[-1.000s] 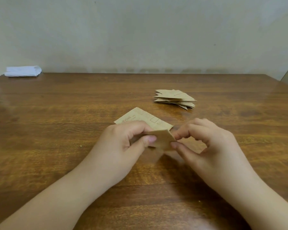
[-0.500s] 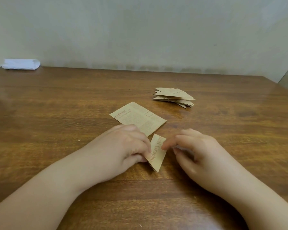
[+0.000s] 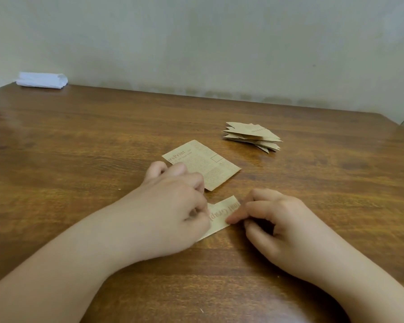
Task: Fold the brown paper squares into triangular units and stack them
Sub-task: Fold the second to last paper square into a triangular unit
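- Head view: I read this as mid-fold on one piece, a crease being flattened on the worktop (image 3: pixel 79 141).
- Left hand (image 3: pixel 173 206) lies knuckles-up over the near-left part of the folded strip (image 3: pixel 222 216), fingers curled; its grip looks like a pinch or press on that end, but the fingertips are hidden, so I can't confirm.
- Right hand (image 3: pixel 278 222) is curled, forefinger tip pressing on the strip's right edge; nothing held inside that grip.
- Strip lies flat between both hands, near the front; brown paper, printed lettering facing up, already folded narrow, not yet triangular.
- Next move, my guess: run the crease, then fold the ends down toward a point; needs one hand pinning while the other folds, since thin paper likely springs back.
- Unfolded brown square (image 3: pixel 203 164) lies just beyond the left hand, small print on it, one corner under the knuckles.
- Stack of finished triangular units (image 3: pixel 252 136) sits further back right, well apart, loosely fanned.
- White folded cloth (image 3: pixel 42 79) at far-left corner.
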Available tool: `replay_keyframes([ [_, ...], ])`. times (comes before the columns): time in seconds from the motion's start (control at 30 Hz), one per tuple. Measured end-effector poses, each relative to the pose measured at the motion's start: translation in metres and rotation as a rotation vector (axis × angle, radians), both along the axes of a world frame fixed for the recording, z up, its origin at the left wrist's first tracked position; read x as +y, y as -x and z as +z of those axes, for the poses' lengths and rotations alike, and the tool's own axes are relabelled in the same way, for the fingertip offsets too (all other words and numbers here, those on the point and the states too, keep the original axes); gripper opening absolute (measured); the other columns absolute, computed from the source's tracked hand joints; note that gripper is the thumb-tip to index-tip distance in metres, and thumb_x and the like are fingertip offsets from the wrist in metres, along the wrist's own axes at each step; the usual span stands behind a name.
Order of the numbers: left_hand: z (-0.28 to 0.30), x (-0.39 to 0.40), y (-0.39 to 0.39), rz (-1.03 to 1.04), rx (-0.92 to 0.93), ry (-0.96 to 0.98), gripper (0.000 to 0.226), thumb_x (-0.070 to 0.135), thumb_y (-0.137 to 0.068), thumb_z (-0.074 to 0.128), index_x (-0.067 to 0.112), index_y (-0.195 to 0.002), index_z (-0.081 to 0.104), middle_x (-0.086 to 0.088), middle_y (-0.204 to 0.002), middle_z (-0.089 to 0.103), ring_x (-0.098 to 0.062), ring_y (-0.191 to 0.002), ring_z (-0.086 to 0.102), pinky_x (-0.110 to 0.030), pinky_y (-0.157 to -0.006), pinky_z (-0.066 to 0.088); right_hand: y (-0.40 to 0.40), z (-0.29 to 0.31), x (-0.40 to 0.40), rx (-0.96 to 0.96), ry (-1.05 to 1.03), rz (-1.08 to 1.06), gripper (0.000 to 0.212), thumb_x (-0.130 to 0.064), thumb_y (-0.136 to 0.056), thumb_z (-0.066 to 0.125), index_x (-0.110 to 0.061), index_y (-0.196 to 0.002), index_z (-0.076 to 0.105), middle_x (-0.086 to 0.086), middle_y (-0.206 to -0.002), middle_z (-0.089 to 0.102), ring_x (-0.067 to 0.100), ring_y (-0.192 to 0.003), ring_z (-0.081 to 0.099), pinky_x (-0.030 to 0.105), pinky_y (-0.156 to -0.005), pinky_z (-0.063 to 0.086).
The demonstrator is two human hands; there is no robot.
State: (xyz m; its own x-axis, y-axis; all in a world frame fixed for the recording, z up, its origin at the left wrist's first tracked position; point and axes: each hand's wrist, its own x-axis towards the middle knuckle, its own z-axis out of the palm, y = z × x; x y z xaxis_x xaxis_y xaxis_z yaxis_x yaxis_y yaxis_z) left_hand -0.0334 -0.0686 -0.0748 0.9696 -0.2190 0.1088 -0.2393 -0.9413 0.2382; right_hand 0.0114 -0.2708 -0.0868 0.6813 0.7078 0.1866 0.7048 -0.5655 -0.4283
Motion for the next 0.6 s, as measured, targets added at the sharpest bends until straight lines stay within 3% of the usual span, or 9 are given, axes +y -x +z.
replay_keyframes([
  [0.13, -0.002, -0.011, 0.002, 0.033, -0.048, -0.097, 0.034, 0.055, -0.09, 0.038, 0.032, -0.096, 0.063, 0.016, -0.096, 0.051, -0.002, -0.097, 0.038, -0.031, -0.106, 0.019, 0.0, -0.001, 0.008, 0.119, -0.092, 0.017, 0.008, -0.035, -0.08, 0.066, -0.029, -0.076, 0.069, -0.011, -0.078, 0.06, 0.008, -0.083, 0.058, 0.017, -0.07, 0.045],
  [0.43, -0.006, -0.008, 0.001, 0.097, -0.031, -0.051, 0.026, 0.056, -0.088, 0.05, 0.037, -0.1, 0.063, 0.019, -0.104, 0.053, -0.001, -0.103, 0.038, -0.036, -0.106, 0.015, 0.006, 0.002, 0.026, 0.141, -0.091, -0.058, 0.013, -0.03, -0.075, 0.072, -0.025, -0.068, 0.063, -0.007, -0.059, 0.056, 0.007, -0.059, 0.053, 0.018, -0.055, 0.042],
  [0.5, -0.005, -0.006, 0.001, 0.097, -0.014, -0.032, 0.024, 0.056, -0.087, 0.051, 0.039, -0.099, 0.062, 0.02, -0.105, 0.053, 0.0, -0.101, 0.038, -0.036, -0.107, 0.015, 0.007, 0.001, 0.029, 0.148, -0.066, -0.08, 0.012, -0.03, -0.075, 0.07, -0.026, -0.067, 0.062, -0.009, -0.059, 0.053, 0.006, -0.064, 0.051, 0.015, -0.06, 0.039],
  [0.6, -0.005, -0.003, 0.0, 0.094, 0.004, -0.018, 0.023, 0.056, -0.086, 0.054, 0.041, -0.102, 0.062, 0.022, -0.106, 0.051, 0.0, -0.103, 0.037, -0.035, -0.107, 0.014, 0.007, 0.001, 0.03, 0.151, -0.017, -0.161, 0.013, -0.037, -0.075, 0.067, -0.031, -0.067, 0.059, -0.009, -0.076, 0.047, 0.004, -0.084, 0.043, 0.023, -0.084, 0.03],
])
